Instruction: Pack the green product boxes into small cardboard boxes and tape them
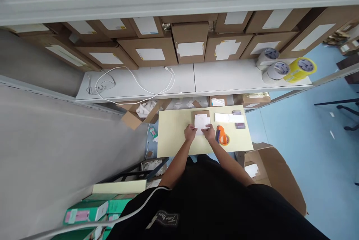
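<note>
A small brown cardboard box [196,113] lies on the pale yellow table in front of me. White paper slips [202,120], which look like labels, lie over it. My left hand [190,132] is closed, its fingertips pinching the left lower edge of the paper. At the lower right edge, my right hand [209,133] also grips the paper between thumb and fingers. Just right of that hand rests an orange tape dispenser [221,135] with a roll of tape. A white printed strip [223,117] lies farther back on the table, beside a blurred patch.
A white shelf [179,77] behind the table [174,135] bears several labelled cartons [153,54], a white cable [134,79] and tape rolls [276,71]. A large open carton [280,176] stands right, and green boxes [86,212] are stacked at lower left.
</note>
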{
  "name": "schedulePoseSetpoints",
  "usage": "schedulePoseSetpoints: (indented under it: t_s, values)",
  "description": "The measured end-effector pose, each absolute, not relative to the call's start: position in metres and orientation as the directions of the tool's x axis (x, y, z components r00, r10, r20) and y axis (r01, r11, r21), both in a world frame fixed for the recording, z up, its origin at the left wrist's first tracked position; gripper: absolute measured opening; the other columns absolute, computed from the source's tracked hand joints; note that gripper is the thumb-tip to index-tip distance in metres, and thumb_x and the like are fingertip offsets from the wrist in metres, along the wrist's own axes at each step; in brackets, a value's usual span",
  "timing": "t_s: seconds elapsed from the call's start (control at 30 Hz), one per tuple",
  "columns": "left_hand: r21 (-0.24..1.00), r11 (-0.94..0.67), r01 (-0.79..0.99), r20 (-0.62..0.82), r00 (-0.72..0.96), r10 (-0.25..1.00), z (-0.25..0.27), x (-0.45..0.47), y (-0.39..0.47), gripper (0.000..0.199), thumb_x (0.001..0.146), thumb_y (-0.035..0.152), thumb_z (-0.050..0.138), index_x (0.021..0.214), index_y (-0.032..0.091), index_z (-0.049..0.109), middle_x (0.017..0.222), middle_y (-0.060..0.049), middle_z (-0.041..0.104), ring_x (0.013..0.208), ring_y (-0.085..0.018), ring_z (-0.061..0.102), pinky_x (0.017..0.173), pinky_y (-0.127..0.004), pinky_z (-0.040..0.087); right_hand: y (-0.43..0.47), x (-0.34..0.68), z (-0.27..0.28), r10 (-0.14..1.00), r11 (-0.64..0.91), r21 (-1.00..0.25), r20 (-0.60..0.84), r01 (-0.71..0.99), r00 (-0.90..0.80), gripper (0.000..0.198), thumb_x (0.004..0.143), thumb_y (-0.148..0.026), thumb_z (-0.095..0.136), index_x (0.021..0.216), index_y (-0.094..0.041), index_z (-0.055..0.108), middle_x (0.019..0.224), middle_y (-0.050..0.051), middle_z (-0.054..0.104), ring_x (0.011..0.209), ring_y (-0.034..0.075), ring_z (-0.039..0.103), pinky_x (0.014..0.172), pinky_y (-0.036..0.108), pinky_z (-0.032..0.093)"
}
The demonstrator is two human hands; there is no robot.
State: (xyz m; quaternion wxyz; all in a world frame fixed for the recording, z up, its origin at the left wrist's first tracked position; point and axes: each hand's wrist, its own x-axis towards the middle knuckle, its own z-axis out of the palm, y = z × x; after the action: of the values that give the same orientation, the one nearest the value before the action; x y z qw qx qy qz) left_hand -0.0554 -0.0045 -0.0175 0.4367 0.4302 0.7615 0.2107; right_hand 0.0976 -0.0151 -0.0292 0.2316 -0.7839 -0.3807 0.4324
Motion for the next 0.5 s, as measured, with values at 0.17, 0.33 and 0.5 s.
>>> schedulePoseSetpoints:
  t_s: [0.17, 0.33, 0.5]
  values:
    - [0.62, 0.583, 0.525, -0.494, -0.316, 0.81, -0.019, -0.046, -0.003, 0.013, 0.083, 0.024, 0.075, 0.086, 0.023, 0.062, 0.092, -0.001, 0.077, 0.09, -0.018, 0.072, 0.084, -0.027, 0.05, -0.015, 0.099, -0.034, 0.81, -0.586, -0.674, -0.507, 0.45, 0.295, 0.025, 0.08, -0.03, 0.071, 0.095, -0.027, 0.051, 0.073, -0.003, 0.069, 0.075, 0.022, 0.068, 0.07, 0.029, 0.045]
    - [0.577, 0.607, 0.546, -0.489, -0.364, 0.792, -0.017, -0.042, -0.001, 0.013, 0.082, 0.025, 0.074, 0.084, 0.024, 0.061, 0.093, -0.001, 0.077, 0.091, -0.019, 0.072, 0.084, -0.028, 0.05, -0.008, 0.098, -0.03, 0.798, -0.586, -0.608, -0.547, 0.536, 0.253, 0.021, 0.086, -0.03, 0.069, 0.1, -0.027, 0.053, 0.086, 0.001, 0.073, 0.084, 0.023, 0.07, 0.072, 0.03, 0.045]
    - [0.53, 0.633, 0.564, -0.495, -0.401, 0.771, -0.013, -0.039, 0.003, 0.015, 0.079, 0.025, 0.074, 0.081, 0.024, 0.06, 0.09, -0.001, 0.076, 0.088, -0.019, 0.071, 0.081, -0.028, 0.051, -0.001, 0.097, -0.025, 0.771, -0.594, -0.546, -0.596, 0.591, 0.224, 0.026, 0.088, -0.033, 0.067, 0.11, -0.027, 0.054, 0.09, 0.004, 0.074, 0.088, 0.025, 0.071, 0.075, 0.032, 0.047]
